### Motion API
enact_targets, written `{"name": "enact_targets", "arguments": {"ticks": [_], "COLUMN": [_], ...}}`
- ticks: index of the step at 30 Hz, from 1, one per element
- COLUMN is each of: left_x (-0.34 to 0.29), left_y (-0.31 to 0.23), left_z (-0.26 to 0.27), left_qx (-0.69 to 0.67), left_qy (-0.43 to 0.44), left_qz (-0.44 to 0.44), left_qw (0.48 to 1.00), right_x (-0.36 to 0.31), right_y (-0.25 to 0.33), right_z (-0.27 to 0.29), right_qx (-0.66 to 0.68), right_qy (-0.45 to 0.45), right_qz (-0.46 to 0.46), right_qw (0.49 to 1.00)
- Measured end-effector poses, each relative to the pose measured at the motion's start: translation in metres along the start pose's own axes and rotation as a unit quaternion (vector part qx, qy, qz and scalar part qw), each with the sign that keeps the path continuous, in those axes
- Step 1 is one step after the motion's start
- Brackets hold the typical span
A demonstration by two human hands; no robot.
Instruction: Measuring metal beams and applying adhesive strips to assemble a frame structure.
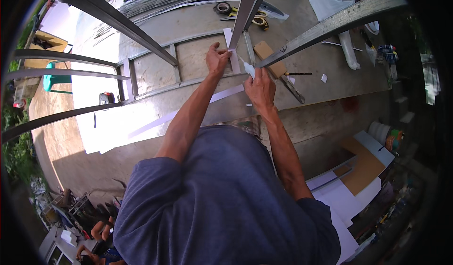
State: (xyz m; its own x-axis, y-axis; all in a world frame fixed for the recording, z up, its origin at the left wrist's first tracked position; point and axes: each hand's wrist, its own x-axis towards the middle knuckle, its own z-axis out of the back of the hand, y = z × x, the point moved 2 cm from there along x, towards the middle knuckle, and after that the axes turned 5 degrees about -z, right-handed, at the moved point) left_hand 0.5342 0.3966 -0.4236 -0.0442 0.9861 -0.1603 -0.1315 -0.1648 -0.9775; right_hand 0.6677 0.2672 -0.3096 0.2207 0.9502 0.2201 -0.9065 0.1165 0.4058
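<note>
In my right hand (260,86) is a small white squeeze bottle (249,69) with a thin nozzle, fingers wrapped round it. The nozzle points up and left, toward the foot of an upright metal post (243,17). My left hand (218,59) is closed, its fingertips pinching at a white strip (235,65) beside that post. The strip lies across a flat grey metal frame (175,59) on the table. From this frame several long metal bars rise toward me, one of them a thick bar (113,22) at the left.
A brown block (270,59) lies right of my right hand, near a slim dark-tipped tool (298,74). Farther back are yellow-handled scissors (259,20), a tape roll (222,8) and a white plastic bag (330,3). A tape measure (106,98) sits left. Another person (101,229) is at the lower left.
</note>
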Motion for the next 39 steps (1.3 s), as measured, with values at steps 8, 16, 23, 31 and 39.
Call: {"name": "enact_targets", "arguments": {"ticks": [8,16,23,31,39], "left_x": [0.000,0.002,0.008,0.005,-0.007], "left_y": [0.005,0.000,-0.021,-0.022,-0.009], "left_z": [-0.001,-0.005,-0.001,0.014,0.023], "left_qx": [-0.027,-0.044,-0.007,-0.131,-0.138], "left_qy": [0.021,-0.012,-0.001,0.079,0.118], "left_qz": [-0.005,0.037,0.122,0.147,0.098], "left_qw": [0.999,0.998,0.993,0.977,0.978], "right_x": [0.000,0.001,0.001,0.002,0.005], "right_y": [0.001,0.008,0.006,0.009,0.012], "right_z": [-0.003,-0.004,-0.005,-0.006,-0.004], "right_qx": [-0.004,-0.001,0.000,-0.009,-0.024], "right_qy": [-0.009,-0.020,-0.029,-0.035,-0.039], "right_qz": [-0.004,0.012,0.004,0.007,0.034], "right_qw": [1.000,1.000,1.000,0.999,0.998]}}
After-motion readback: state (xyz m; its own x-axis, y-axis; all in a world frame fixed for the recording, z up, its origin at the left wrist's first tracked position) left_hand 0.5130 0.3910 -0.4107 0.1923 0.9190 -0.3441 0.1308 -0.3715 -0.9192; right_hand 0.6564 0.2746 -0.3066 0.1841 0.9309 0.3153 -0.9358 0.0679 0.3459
